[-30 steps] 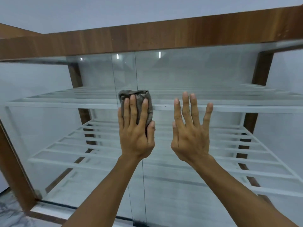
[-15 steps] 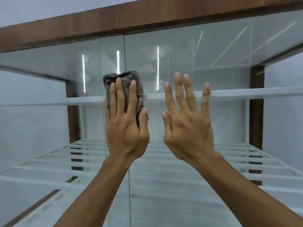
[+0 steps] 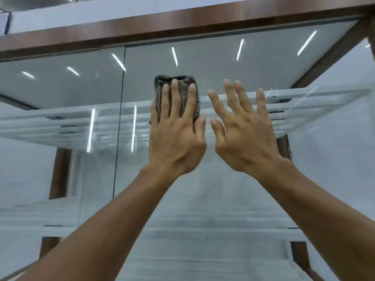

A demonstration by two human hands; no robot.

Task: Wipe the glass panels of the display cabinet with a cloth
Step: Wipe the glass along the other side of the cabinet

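Observation:
A folded grey-brown cloth (image 3: 183,83) lies flat against the front glass panel (image 3: 223,191) of the display cabinet, high up near the top wooden rail (image 3: 182,21). My left hand (image 3: 176,128) presses the cloth to the glass with straight fingers, the thumb alongside its right edge. My right hand (image 3: 243,130) is spread flat on the same panel just to the right of the cloth, holding nothing. A second glass panel (image 3: 60,118) overlaps at the left, its vertical edge just left of the cloth.
White slatted shelves (image 3: 304,102) sit behind the glass at hand height and lower down. Brown wooden posts (image 3: 59,173) frame the cabinet at the left and right. Ceiling light strips reflect in the upper glass.
Both hands slid upward on the glass with the cloth, from the middle shelf level to near the top rail. My view tilted up with them.

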